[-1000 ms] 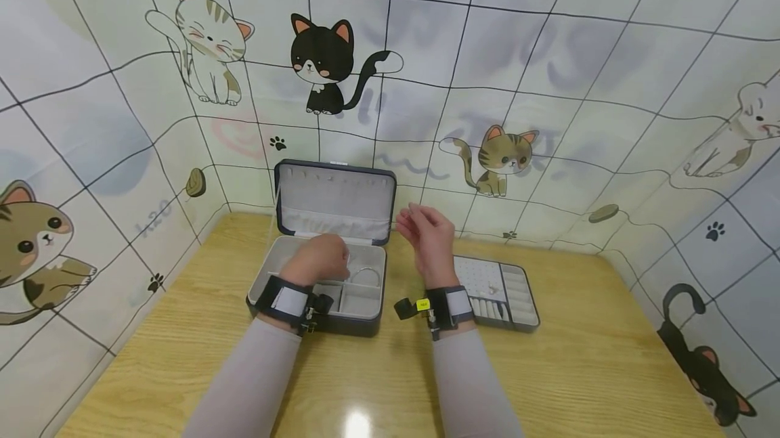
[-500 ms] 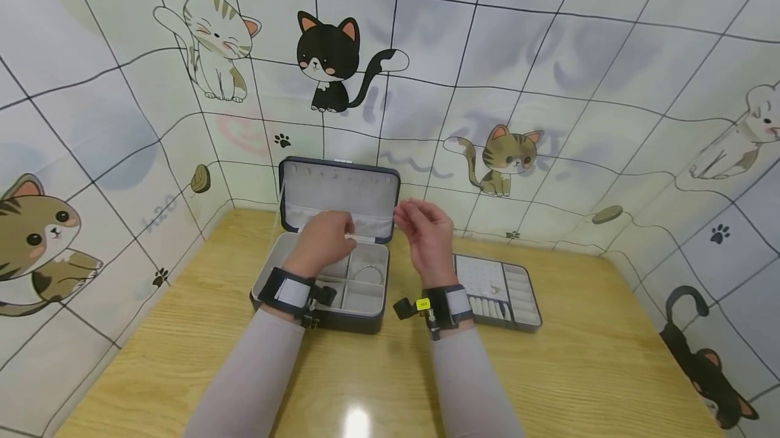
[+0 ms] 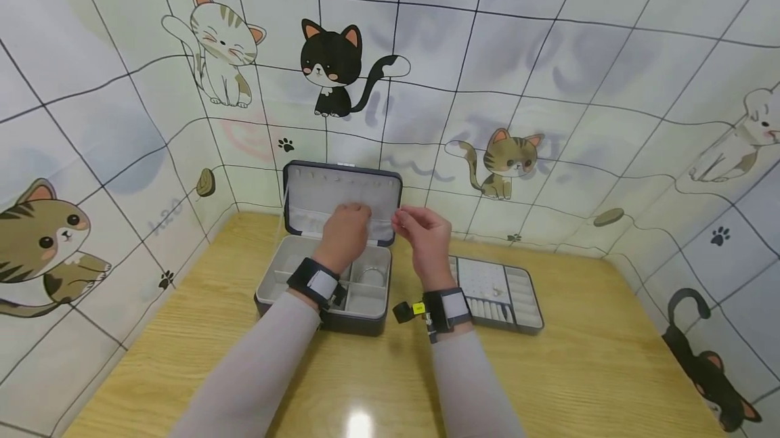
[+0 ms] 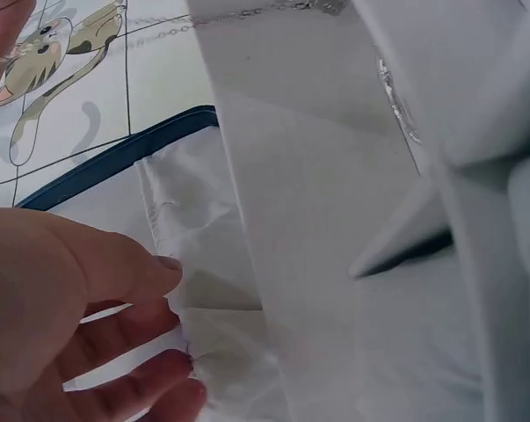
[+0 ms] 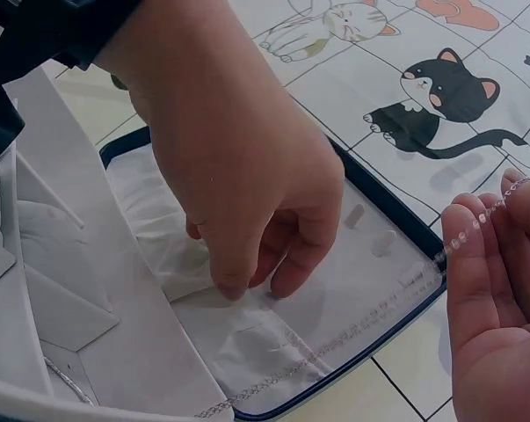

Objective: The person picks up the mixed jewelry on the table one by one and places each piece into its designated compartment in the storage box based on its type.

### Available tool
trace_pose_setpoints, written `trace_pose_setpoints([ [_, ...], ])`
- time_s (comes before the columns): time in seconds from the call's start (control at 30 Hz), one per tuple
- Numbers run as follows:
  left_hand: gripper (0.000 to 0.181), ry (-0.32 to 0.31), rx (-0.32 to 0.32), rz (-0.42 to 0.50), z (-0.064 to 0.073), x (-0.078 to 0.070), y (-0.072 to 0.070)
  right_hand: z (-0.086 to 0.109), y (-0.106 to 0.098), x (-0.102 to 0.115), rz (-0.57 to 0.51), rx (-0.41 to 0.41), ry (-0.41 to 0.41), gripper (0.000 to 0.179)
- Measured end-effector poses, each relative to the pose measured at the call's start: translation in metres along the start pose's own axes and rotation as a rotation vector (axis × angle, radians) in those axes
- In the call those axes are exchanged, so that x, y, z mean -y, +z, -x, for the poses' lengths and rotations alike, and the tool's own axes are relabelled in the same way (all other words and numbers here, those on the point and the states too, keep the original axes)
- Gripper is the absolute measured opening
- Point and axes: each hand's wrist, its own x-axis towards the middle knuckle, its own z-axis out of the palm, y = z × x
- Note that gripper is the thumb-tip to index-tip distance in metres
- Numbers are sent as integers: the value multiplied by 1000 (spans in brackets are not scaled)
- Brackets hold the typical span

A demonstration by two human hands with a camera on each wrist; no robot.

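Note:
An open jewelry box has a divided lower part and a raised lid with a gathered fabric pocket. My left hand is at this lid pocket. Its thumb and curled fingers meet the gathered edge, as both wrist views show. My right hand is beside the lid's right edge and pinches a thin silver chain. The chain slants down from it across the lid toward the box rim in the right wrist view. Its lower end is out of sight.
A removable jewelry tray with ring rolls and small earrings lies right of the box on the wooden table. A bangle sits in one box compartment. The cat-patterned wall stands close behind the lid.
My left hand has risen from the box compartments, moving up and right to the lid pocket. My right hand stays beside the lid, pinching the chain, its wrist slightly turned.

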Motion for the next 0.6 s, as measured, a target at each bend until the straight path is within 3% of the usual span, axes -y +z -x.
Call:
trace_pose_setpoints([
  [0.23,13,-8,168,-54,8,2,1,0,3,-4,-18,8,1,17],
  [0.4,14,-5,166,-39,12,5,1,0,2,-6,26,23,-8,13],
  [0.53,20,-96,195,-81,11,1,1,-1,-3,-1,72,14,-23,19],
  [0.6,21,-121,178,-109,11,0,-1,-1,-5,8,73,2,-28,21],
])
